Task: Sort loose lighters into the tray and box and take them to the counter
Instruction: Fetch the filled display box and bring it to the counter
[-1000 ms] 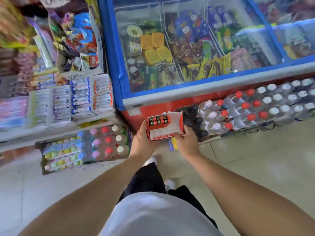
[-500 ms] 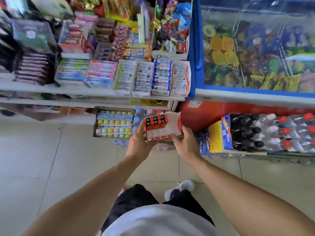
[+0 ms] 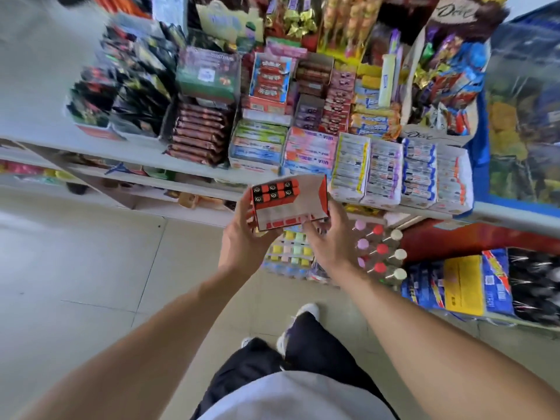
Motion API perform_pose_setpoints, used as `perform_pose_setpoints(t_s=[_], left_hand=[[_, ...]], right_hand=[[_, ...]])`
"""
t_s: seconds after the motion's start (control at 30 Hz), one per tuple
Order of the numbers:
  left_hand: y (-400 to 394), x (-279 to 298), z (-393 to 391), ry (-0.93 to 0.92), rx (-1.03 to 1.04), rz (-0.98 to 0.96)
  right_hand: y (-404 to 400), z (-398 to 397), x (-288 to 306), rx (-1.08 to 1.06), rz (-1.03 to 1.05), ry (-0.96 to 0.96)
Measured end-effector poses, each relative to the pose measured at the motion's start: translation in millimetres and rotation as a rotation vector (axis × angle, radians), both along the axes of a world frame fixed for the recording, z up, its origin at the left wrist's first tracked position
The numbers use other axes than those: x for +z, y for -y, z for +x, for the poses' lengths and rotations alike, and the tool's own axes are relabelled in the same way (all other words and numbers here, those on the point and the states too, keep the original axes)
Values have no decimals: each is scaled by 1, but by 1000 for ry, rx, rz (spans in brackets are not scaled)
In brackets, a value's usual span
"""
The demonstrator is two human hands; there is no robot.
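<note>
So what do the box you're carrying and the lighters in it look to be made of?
Box: looks like thin printed cardboard, matt grey inside, red print outside, with a folded-up flap. Lighters: probably glossy orange-red plastic bodies; dark tops with round ports, metal or plastic unclear. Left hand and right hand hold the box.

Open red-and-white box (image 3: 291, 204), orange lighters (image 3: 274, 192) upright at its left end

Both hands are holding a red-and-white box (image 3: 291, 204) of lighters (image 3: 275, 191) before snack shelves (image 3: 212, 174); the left hand (image 3: 245, 241) is gripping its left side; the right hand (image 3: 330, 237) is supporting beneath.
</note>
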State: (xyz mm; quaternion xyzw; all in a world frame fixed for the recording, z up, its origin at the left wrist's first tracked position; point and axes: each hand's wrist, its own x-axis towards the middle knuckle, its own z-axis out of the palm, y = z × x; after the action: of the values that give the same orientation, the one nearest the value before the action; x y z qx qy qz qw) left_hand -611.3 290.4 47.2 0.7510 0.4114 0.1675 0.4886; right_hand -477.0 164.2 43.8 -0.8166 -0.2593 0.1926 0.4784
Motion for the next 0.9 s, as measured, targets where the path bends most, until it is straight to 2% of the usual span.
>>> perform_pose_setpoints(t_s=[0.17, 0.47, 0.63, 0.9], left_hand=[[-74, 12, 11, 45, 47, 55], [-198, 57, 28, 110, 55, 159], [-272, 61, 47, 120, -8, 220], [-394, 66, 75, 113, -207, 173]], right_hand=[[-85, 12, 8, 22, 98, 25], [-212, 33, 44, 70, 143, 37], [-273, 47, 51, 2, 111, 93], [-374, 47, 62, -234, 28, 103]])
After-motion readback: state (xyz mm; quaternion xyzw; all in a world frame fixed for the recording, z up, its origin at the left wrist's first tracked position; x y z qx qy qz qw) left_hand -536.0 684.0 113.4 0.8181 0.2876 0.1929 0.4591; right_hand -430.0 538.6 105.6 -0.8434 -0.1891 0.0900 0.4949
